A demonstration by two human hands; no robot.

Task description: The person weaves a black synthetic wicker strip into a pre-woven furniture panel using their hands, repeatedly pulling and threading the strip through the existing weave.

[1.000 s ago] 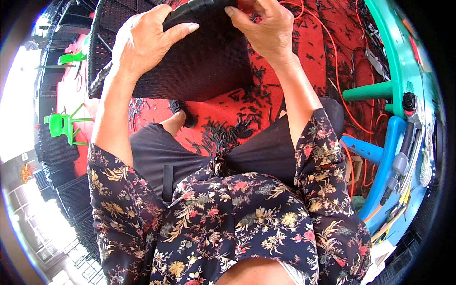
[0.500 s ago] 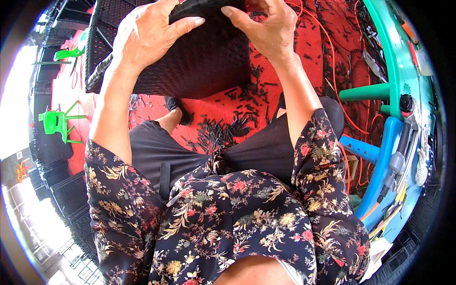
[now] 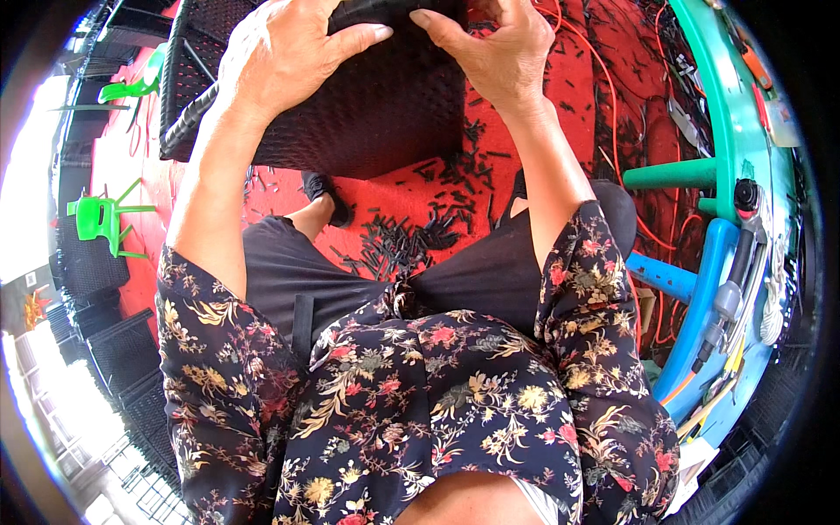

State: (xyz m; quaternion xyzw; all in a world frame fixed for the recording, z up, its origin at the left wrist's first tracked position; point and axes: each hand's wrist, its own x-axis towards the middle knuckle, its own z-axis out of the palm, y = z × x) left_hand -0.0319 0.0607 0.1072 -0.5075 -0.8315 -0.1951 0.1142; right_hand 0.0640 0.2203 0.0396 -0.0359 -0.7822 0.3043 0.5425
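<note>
A black woven wicker furniture piece [image 3: 376,114] stands tilted in front of me at the top of the view, its top edge partly cut off by the frame. My left hand [image 3: 284,57] is closed over that edge, thumb pointing right along it. On the other side, my right hand [image 3: 497,54] grips the same edge, its thumb pointing left toward the other thumb. A short gap separates the two thumbs. Most fingers are hidden behind the piece or beyond the frame. Both forearms reach up between my knees and the wicker piece.
Black strip offcuts [image 3: 398,241] lie scattered over the red floor covering [image 3: 569,140]. At right, a green stool [image 3: 674,173] and a blue stool [image 3: 700,302] carry tools, including a power tool [image 3: 735,280]. An orange cord [image 3: 612,114] crosses the floor. Small green chairs [image 3: 101,220] stand left.
The wicker piece and my left hand have shifted slightly right and up. My right hand has moved a little right, still on the edge.
</note>
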